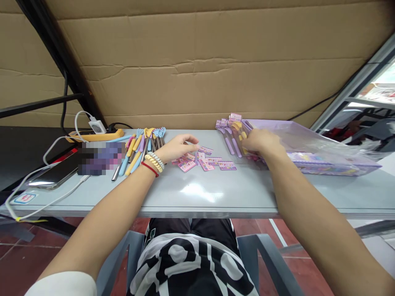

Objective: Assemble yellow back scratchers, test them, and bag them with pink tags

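My left hand (177, 146), with bead bracelets on the wrist, rests over a scatter of small pink printed cards (205, 161) on the grey table (197, 193); its fingers are curled and reach toward the cards. My right hand (261, 142) lies on a pile of clear-bagged purple and yellow utensil packs (232, 133), its fingers closed over the pile's near end. A bundle of loose utensils with blue, yellow and purple handles (140, 150) lies just left of my left wrist.
A stack of clear plastic bags on purple packaging (311, 150) fills the right side. A yellow power strip with a white charger (95, 132), white cables and a phone (57, 174) sit at the left. A cardboard wall stands behind the table.
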`<control>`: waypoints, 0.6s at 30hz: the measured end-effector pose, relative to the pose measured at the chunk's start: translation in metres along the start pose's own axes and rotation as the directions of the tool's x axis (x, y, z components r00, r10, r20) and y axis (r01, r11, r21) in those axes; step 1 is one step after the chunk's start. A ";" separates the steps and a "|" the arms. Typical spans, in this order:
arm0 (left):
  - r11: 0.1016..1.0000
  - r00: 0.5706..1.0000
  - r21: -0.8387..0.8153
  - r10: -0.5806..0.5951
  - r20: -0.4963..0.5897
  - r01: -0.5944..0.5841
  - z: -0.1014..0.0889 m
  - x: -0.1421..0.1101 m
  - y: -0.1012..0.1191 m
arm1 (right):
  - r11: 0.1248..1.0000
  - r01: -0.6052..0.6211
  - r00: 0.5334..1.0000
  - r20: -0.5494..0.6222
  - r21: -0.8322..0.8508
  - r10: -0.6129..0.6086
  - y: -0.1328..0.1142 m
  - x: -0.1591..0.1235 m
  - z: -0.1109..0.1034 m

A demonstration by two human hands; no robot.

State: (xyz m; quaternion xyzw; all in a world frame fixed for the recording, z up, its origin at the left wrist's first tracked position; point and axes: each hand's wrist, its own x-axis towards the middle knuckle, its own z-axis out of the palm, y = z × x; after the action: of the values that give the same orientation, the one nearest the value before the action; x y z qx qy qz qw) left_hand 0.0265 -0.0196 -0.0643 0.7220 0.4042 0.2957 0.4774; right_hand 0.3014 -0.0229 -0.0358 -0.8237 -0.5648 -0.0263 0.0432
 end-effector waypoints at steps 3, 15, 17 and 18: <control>0.997 1.000 0.072 -0.010 0.011 0.009 -0.001 -0.002 0.001 | 0.997 -0.008 0.997 0.082 -0.073 0.014 -0.006 0.001 0.004; 0.950 0.927 0.224 0.273 -0.255 -0.218 -0.017 -0.005 0.015 | 0.976 0.207 0.970 -0.142 0.072 -0.195 -0.010 -0.031 -0.018; 0.911 0.755 0.250 0.411 -0.510 -0.327 -0.032 -0.017 0.033 | 0.929 0.237 0.929 -0.347 0.285 -0.130 -0.007 -0.048 -0.040; 0.895 0.651 0.245 0.440 -0.618 -0.372 -0.042 -0.026 0.043 | 0.892 0.259 0.891 -0.448 0.370 -0.073 -0.003 -0.055 -0.050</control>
State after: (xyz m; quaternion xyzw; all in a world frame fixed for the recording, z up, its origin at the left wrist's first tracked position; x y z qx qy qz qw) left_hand -0.0072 -0.0327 -0.0098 0.6642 0.3877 0.6103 0.1898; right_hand 0.2786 -0.0778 0.0091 -0.7168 -0.6040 -0.0855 0.3377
